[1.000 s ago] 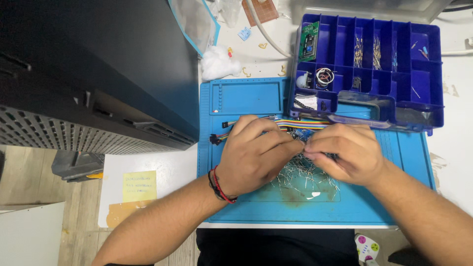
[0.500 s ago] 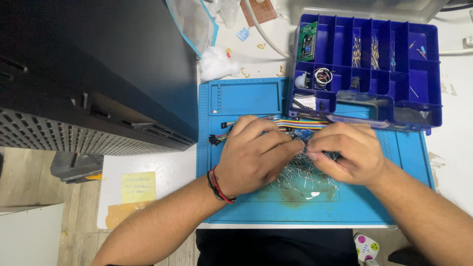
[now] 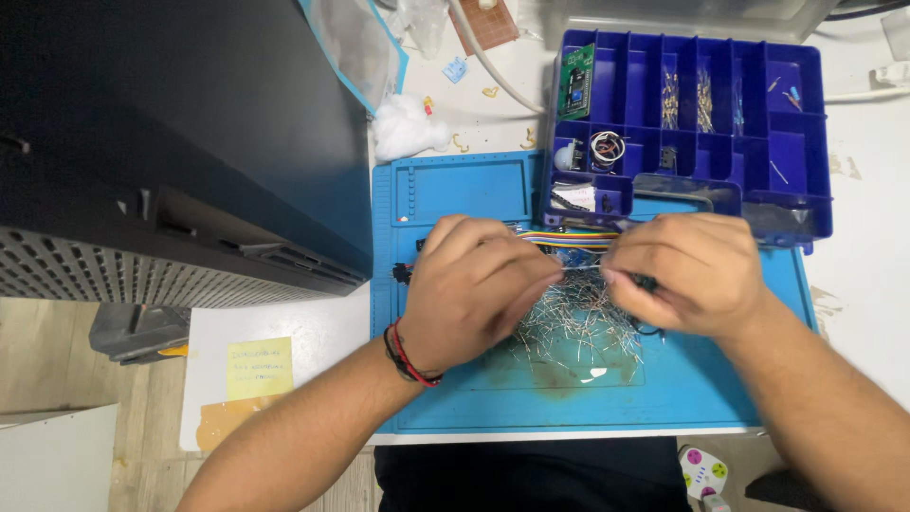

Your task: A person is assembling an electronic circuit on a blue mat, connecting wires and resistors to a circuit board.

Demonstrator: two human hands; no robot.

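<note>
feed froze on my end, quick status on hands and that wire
Left hand and right hand pinch one thin silver wire between them. Loose pile of cut silver wires lies beneath on blue mat. Nothing blocking.

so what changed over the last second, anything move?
Nothing visibly changed. The left hand and right hand stay pinched together on a thin wire over the pile of wire offcuts on the blue mat. The ribbon cable and blue parts box are unmoved.

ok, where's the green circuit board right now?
Head view: the green circuit board stands in the top-left compartment of the blue organizer box, at the blue mat's far right corner, beyond both hands.
</note>
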